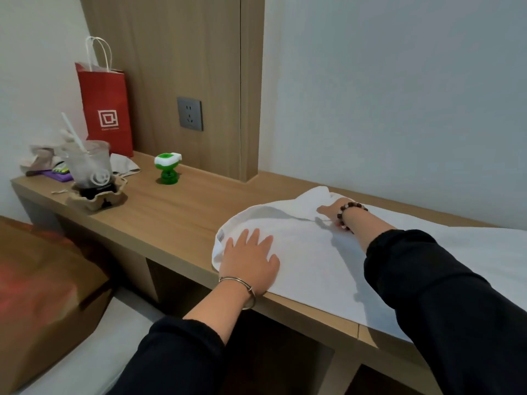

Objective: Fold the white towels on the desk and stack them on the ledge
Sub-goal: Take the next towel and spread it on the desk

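A white towel (308,260) lies spread over the right part of the wooden desk (171,212), its left end rounded and partly folded over. My left hand (251,258) lies flat on the towel's near left corner, fingers spread and straight. My right hand (333,209) reaches to the towel's far edge by the wall, where the cloth bunches up (316,195). Its fingertips are hidden in the cloth, so the grip is unclear. The towel runs on to the right edge of the view under my right sleeve.
On the desk's left end stand a red paper bag (107,109), a plastic cup with a straw in a cardboard holder (91,172), and a small green and white device (168,168). A wall socket (190,113) sits on the wooden panel. A brown bag (42,295) is at lower left.
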